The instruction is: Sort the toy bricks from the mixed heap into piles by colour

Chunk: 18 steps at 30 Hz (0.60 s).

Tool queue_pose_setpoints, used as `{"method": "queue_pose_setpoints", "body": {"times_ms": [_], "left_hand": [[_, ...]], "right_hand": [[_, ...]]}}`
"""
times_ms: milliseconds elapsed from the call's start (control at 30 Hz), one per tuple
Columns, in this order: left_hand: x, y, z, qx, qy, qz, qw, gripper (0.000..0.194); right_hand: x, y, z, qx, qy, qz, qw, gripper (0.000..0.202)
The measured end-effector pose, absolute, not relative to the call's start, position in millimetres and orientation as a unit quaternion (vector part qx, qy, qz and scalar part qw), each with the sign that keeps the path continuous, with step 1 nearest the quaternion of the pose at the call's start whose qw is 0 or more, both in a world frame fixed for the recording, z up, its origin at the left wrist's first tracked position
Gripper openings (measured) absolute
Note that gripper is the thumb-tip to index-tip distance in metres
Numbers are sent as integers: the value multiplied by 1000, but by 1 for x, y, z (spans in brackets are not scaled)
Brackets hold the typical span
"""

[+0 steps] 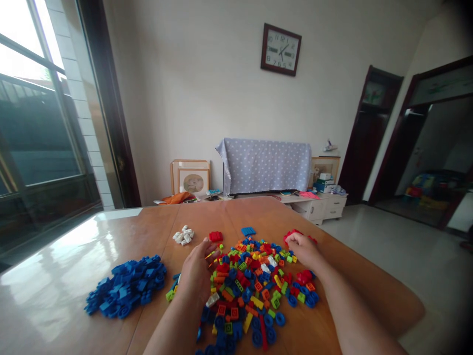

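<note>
- Table (221, 212), brown, polished: bearing sorted and unsorted building bricks.
- Mixed heap (258, 276), central: lying between the two forearms, combining red, orange, yellow, green, blue and white bricks.
- Blue heap (127, 286): lying to the left of the left forearm, well apart from the mixed heap.
- White bricks (184, 235), small group: lying beyond the blue heap.
- Red stack (216, 236) and blue stack (248, 231): sitting at the far edge of the mixed heap, apart from one another.
- Left hand (195, 271): hanging over the near-left side of the mixed heap, fingers curving toward it (whether they are pinching a brick, one cannot tell).
- Right hand (305, 249): reaching to the red cluster (292, 232) at the far right, fingertips drawing close together over it; whether they are clamping a piece, one cannot tell.
- Blue wheels (312, 299): lying at the right edge of the mixed heap, beside more red pieces (304, 277).
- White cabinet (317, 210), with drawers, background: carrying small boxes (324, 184) on its top.
- Patterned cloth (266, 165): draping over a broad object, itself hidden.
</note>
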<state>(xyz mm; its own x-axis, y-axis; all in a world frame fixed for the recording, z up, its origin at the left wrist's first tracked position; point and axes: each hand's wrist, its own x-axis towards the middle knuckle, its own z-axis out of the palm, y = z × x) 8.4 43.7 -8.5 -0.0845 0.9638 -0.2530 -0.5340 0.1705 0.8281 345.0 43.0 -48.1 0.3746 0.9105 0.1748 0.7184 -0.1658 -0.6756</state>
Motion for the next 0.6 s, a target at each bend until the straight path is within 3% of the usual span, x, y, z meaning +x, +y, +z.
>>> {"method": "queue_pose_setpoints", "body": {"times_ms": [300, 433, 600], "left_hand": [[10, 40, -15, 331, 446, 586, 590, 35], [20, 37, -22, 475, 482, 538, 502, 38], [29, 28, -30, 702, 484, 410, 324, 45]], "right_hand": [[325, 42, -52, -687, -622, 117, 358, 20], [292, 30, -38, -599, -724, 76, 333, 28], [262, 13, -26, -532, -806, 76, 249, 57]]}}
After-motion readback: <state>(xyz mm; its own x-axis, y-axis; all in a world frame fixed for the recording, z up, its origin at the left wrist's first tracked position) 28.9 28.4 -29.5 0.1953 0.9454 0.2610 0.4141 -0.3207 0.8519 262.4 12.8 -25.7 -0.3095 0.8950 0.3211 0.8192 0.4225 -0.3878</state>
